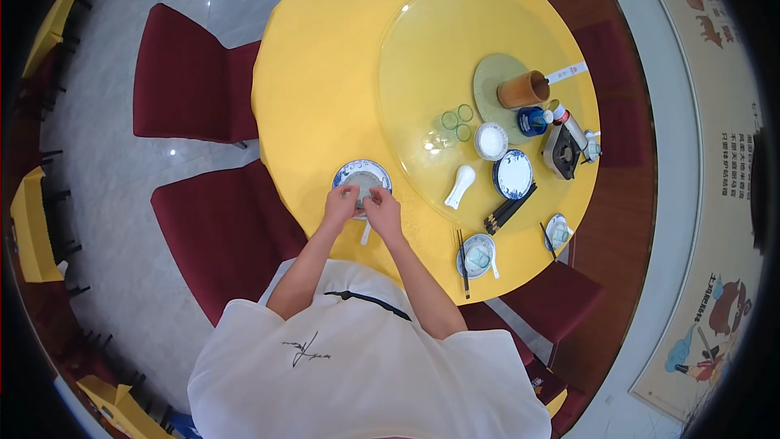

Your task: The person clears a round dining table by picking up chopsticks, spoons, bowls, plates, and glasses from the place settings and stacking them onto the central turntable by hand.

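Observation:
Both hands are together over a blue-and-white plate [363, 167] near the front edge of the yellow round table [325, 73]. My left hand [341, 203] has its fingers bent over the plate's left part. Opposite it, my right hand [381, 211] is curled over the right part. Between the fingertips is something greyish and see-through; its shape is too small to make out. A white spoon [366, 232] sticks out below the plate, between my wrists.
On the glass turntable [422, 49] are green-rimmed glasses [449, 120], stacked bowls [491, 141], stacked plates [513, 175], white spoons [461, 187], black chopsticks [510, 209], a wooden holder [523, 90] and a stove [561, 152]. Place settings [477, 257] lie right. Red chairs [187, 73] stand left.

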Demonstrator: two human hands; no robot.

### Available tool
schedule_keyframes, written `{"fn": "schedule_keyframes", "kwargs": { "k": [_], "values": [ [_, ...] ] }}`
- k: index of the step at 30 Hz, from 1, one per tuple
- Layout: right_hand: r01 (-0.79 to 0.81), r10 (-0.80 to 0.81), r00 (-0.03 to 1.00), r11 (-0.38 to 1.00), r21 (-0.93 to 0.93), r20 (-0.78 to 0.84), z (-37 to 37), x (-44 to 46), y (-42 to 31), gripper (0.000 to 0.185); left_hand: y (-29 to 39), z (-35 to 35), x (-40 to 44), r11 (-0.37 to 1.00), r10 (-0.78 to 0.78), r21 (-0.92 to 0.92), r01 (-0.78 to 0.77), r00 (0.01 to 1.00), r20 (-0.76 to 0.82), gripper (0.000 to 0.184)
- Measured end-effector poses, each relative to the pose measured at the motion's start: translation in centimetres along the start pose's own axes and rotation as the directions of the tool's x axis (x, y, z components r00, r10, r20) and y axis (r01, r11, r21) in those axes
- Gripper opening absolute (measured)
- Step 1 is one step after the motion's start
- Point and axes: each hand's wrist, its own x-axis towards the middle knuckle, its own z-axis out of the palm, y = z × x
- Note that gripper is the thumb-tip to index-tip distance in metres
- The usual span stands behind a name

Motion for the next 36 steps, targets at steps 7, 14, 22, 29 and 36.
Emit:
{"fn": "schedule_keyframes", "kwargs": {
  "k": [7,14,22,29,36],
  "values": [
    [0.035,0.014,0.989,0.947,0.320,-0.150,-2.4,1.4,-1.9,0.033,3.9,2.8,0.0,0.988,0.136,0.060,-0.144,0.984,0.116,0.046],
    [0.086,0.058,0.959,0.872,0.481,-0.277,-6.7,6.9,0.7,0.052,5.3,9.9,6.7,0.868,0.379,0.221,-0.445,0.880,0.286,0.041],
    [0.045,0.153,0.956,0.764,0.643,-0.249,-7.0,10.0,1.5,0.064,7.6,14.1,9.2,0.870,0.310,0.301,-0.391,0.908,0.283,0.043],
    [0.008,0.198,0.955,0.722,0.692,-0.219,-7.4,11.1,0.8,0.069,8.3,15.8,10.1,0.878,0.320,0.281,-0.387,0.912,0.259,0.048],
    [0.052,0.165,0.963,0.660,0.749,-0.212,-7.6,11.5,1.1,0.074,8.1,16.9,12.1,0.847,0.334,0.293,-0.443,0.873,0.356,0.051]
  ]
}}
